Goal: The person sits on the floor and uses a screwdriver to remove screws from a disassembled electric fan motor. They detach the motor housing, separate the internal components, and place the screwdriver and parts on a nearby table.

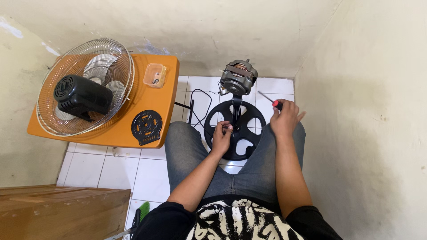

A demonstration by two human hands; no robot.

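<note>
While seated over white floor tiles [147, 178], left hand [221, 137] pinched shut on a small part, too tiny to identify, above the black fan base [235, 129]. Right hand [284, 118] closed around a red-handled screwdriver [272, 101], just beside the bare motor [239, 77]. Further left, caged fan head [84, 86] on orange surface [155, 95].

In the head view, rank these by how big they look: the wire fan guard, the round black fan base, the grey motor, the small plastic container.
1. Wire fan guard, clearly largest.
2. Round black fan base, partly hidden by the hands.
3. Grey motor.
4. Small plastic container, smallest, though not far behind the motor.
</note>
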